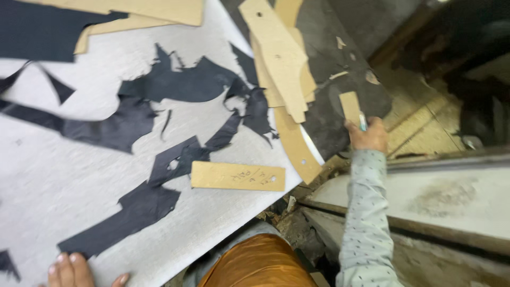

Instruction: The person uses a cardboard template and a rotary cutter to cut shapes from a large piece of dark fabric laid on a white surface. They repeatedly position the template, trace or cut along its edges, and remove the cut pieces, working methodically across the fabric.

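1. My right hand (367, 135) is stretched out to the far right of the scene, past the edge of the pale grey work table (69, 180). The arm wears a light grey dotted sleeve (366, 212).
2. The right fingers are closed around a small rectangular tan cardboard piece (350, 106), which stands up above the knuckles. A thin teal pen-like tool (363, 122) is pinched alongside it in the same grip.
3. That held piece sits over a dark grey sheet (340, 64) at the far right, just right of a stack of long tan cardboard pattern templates (281, 58).
4. My left hand (74, 271) rests at the near left edge of the table. The fingers lie flat and spread, gripping nothing; the fingertips touch the table just beside the near end of a long black fabric offcut (133, 210).
5. More irregular black fabric scraps (180, 82) lie scattered across the middle of the table.
6. A flat rectangular tan cardboard tag with a hole at one end (237, 176) lies near the table's right edge, touching the offcuts, well apart from both hands.
7. A curved tan cardboard strip (297, 146) hangs over the table edge, between the tag and my right hand.
8. My orange-brown trouser leg (260, 263) shows at the near centre.
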